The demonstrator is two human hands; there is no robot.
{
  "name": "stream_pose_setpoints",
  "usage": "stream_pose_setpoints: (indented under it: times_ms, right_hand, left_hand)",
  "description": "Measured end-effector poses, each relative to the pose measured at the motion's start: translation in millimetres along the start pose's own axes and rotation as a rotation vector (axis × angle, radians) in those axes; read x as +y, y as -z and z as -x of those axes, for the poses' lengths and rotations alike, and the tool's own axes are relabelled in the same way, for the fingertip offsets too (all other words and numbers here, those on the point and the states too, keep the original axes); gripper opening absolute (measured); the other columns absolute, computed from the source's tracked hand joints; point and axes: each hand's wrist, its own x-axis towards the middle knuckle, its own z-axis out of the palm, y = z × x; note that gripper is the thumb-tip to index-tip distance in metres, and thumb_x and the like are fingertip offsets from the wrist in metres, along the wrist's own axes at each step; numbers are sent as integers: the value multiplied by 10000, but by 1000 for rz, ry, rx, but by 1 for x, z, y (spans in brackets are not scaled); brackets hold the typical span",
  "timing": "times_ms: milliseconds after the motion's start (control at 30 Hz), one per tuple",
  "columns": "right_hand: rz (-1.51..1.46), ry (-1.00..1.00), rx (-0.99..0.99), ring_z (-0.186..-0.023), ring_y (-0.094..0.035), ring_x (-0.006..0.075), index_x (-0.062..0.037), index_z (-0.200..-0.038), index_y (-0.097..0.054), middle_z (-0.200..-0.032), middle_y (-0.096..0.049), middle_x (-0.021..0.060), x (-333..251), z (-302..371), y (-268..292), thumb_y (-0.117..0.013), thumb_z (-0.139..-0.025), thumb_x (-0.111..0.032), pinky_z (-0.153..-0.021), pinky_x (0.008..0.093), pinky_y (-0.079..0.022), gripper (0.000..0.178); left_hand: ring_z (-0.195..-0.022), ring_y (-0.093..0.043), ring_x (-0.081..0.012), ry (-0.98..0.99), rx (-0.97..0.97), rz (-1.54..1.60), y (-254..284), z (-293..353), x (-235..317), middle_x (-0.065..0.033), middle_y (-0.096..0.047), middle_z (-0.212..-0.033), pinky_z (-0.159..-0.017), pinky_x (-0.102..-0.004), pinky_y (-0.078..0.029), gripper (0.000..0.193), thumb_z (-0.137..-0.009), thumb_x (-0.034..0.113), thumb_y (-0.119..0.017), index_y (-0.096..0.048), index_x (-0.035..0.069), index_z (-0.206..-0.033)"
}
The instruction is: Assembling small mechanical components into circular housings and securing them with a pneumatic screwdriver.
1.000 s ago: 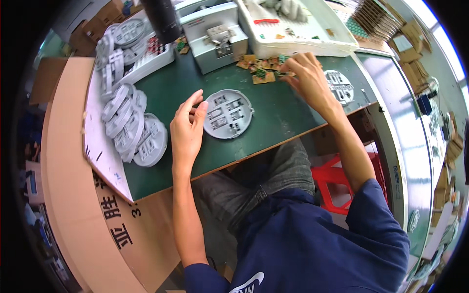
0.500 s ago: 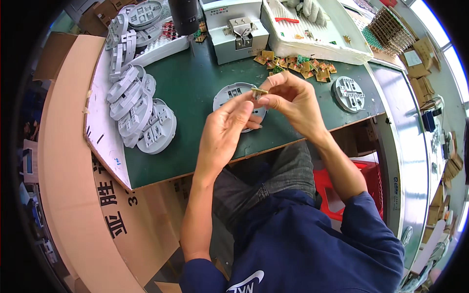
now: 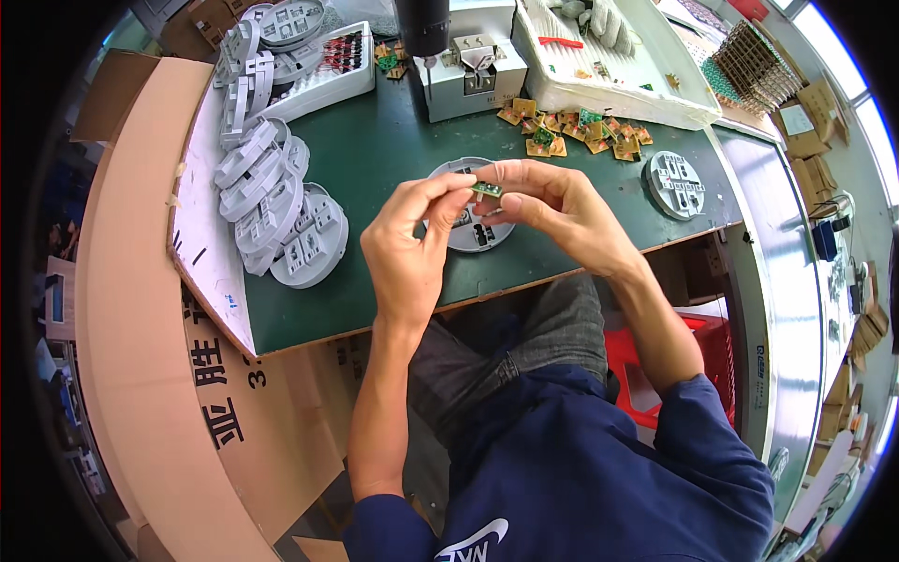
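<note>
Both of my hands are raised together over the green mat. Between the fingertips of my left hand and my right hand I pinch a small green circuit board. Right under the hands a round grey plastic base lies flat on the mat, partly hidden by my fingers. A loose heap of small yellow and green circuit boards lies further back on the right.
A pile of round grey bases spreads along the mat's left side. Another single grey base lies at the right. A white tray, a small white machine and a white foam tray stand at the back. Cardboard borders the left.
One second ago my right hand reached into the board heap while the left rested on the grey base. Both hands have since come together above the base, holding a small board.
</note>
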Motion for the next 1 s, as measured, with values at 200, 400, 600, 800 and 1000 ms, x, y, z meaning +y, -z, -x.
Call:
stream_pose_setpoints:
  times_ms: [200,400,600,800,1000]
  right_hand:
    - [204,-37,-25,-1081,-687,151,73,-1335,-599,-1196,-698,110,-9,2,-1,-679,-996,-41,-986,316,-554,367]
    - [297,115,-22,-1131,-638,124,17,-1310,-657,-1219,-686,46,-2,1,9,-713,-958,-39,-1029,292,-510,361]
    - [189,103,-30,-1125,-634,117,-13,-1293,-698,-1224,-707,35,0,4,7,-732,-940,-64,-1027,277,-505,358]
    - [115,76,-36,-1126,-642,121,-2,-1288,-694,-1222,-718,45,4,3,7,-731,-938,-52,-1024,287,-518,355]
    - [62,48,-46,-1134,-649,135,7,-1273,-697,-1219,-715,51,9,6,5,-726,-934,-36,-1034,304,-521,343]
  left_hand:
    - [-854,-724,-245,-553,-27,-721,2,-1,12,-78,-728,-1006,-725,-362,-585,221,-861,-6,-767,-740,58,-1070]
    - [-879,-741,-181,-175,50,-215,-4,4,13,-78,-754,-1061,-791,-304,-593,194,-910,24,-759,-735,28,-1102]
    - [-877,-736,-163,-219,-21,-268,1,4,8,-88,-759,-1048,-788,-282,-578,169,-924,22,-751,-752,21,-1093]
    - [-878,-737,-170,-326,-52,-347,2,6,14,-85,-759,-1031,-753,-302,-578,177,-909,9,-758,-764,45,-1082]
    - [-869,-738,-188,-375,-29,-417,3,7,12,-68,-758,-1010,-750,-316,-581,176,-877,9,-779,-764,59,-1044]
